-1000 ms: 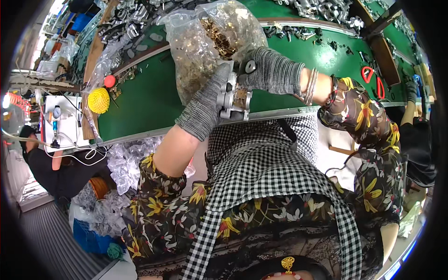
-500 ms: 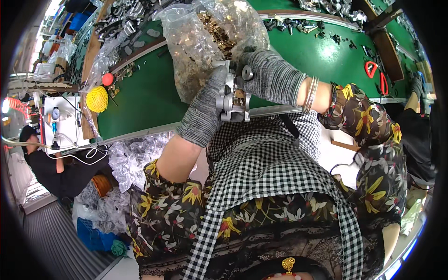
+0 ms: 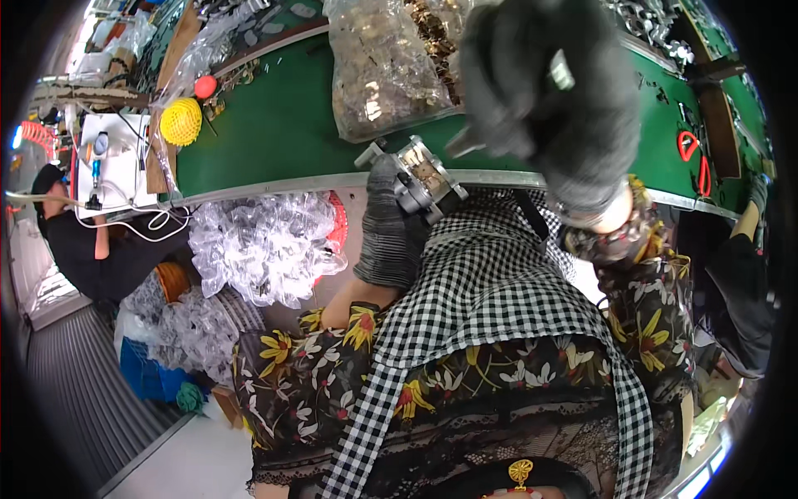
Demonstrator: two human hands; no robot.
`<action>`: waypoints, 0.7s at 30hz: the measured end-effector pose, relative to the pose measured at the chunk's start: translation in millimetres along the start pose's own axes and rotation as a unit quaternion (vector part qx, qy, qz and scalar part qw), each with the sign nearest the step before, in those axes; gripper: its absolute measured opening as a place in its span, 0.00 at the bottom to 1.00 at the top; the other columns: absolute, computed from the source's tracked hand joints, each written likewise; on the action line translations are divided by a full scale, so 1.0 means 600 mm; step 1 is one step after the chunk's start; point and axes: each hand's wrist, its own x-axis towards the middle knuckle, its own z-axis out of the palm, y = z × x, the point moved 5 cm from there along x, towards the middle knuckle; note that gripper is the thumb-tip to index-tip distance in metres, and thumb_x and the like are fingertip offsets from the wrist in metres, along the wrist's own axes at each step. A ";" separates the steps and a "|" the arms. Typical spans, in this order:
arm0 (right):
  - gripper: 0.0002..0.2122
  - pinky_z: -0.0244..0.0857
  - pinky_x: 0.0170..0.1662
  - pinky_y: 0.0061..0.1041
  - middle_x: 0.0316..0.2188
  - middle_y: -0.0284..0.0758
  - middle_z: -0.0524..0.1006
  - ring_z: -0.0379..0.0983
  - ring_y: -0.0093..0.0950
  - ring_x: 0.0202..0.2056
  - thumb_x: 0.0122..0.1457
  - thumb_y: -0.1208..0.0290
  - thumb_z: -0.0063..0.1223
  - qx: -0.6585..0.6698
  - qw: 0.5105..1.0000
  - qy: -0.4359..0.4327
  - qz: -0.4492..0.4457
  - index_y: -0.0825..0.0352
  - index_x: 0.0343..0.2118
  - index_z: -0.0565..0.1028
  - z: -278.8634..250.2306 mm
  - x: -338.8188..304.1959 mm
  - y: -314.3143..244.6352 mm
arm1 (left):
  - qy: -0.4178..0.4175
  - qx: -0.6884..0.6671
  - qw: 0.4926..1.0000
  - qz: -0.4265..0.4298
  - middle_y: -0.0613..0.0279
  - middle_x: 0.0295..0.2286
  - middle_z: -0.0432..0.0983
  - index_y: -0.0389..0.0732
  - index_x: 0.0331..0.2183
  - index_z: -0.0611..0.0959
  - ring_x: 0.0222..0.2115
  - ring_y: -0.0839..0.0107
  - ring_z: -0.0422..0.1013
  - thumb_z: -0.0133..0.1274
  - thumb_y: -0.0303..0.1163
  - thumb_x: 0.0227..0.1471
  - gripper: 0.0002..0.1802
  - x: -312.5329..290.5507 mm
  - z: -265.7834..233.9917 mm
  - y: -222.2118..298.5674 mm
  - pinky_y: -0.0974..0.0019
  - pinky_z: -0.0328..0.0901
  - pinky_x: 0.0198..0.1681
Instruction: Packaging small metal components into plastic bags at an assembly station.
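My left hand (image 3: 388, 218), in a grey knitted glove, is closed around a silver metal reel (image 3: 426, 179) at the table's front edge. The reel has a round open frame with brass-coloured parts inside. My right hand (image 3: 553, 100), gloved too, is raised close to the camera and smeared by motion. A pale bright spot shows among its fingers, and a grey pointed shape juts out at its left; what these are I cannot tell. Just beyond the reel, a clear plastic bag (image 3: 378, 83) of small brass-coloured parts lies on the green table, partly behind my right hand.
Red-handled scissors (image 3: 703, 173) lie at the table's right. A yellow ball (image 3: 180, 121) and a smaller red ball (image 3: 205, 86) sit by the wooden divider on the left. Clear plastic pieces (image 3: 258, 249) fill a red basket below the edge. Other people work at both sides.
My right hand has come away from the reel and risen toward the camera, to the right. My left hand has lowered the reel toward me, away from the bag, and tilted it.
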 end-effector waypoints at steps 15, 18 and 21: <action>0.07 0.67 0.23 0.22 0.24 0.38 0.75 0.73 0.26 0.21 0.55 0.73 0.50 -0.373 0.909 -0.051 -0.180 0.72 0.29 0.74 0.058 -0.047 0.067 | 0.167 -0.012 0.986 0.025 0.53 0.40 0.71 0.38 0.47 0.68 0.36 0.60 0.73 0.45 0.55 0.52 0.32 0.016 -0.015 -0.049 0.56 0.73 0.34; 0.07 0.67 0.22 0.21 0.23 0.39 0.74 0.73 0.28 0.20 0.55 0.72 0.51 -0.403 0.905 -0.130 -0.030 0.71 0.30 0.74 0.045 -0.055 0.084 | 0.177 -0.025 0.984 0.021 0.53 0.40 0.71 0.38 0.47 0.68 0.35 0.60 0.73 0.45 0.55 0.52 0.32 0.009 -0.019 -0.056 0.55 0.74 0.33; 0.12 0.69 0.24 0.21 0.27 0.37 0.76 0.74 0.26 0.23 0.58 0.70 0.48 -0.196 0.972 -0.091 0.091 0.70 0.43 0.71 0.005 -0.064 0.080 | 0.187 -0.025 0.982 0.013 0.53 0.40 0.71 0.38 0.47 0.68 0.35 0.60 0.73 0.44 0.55 0.52 0.32 0.012 -0.011 -0.060 0.55 0.74 0.32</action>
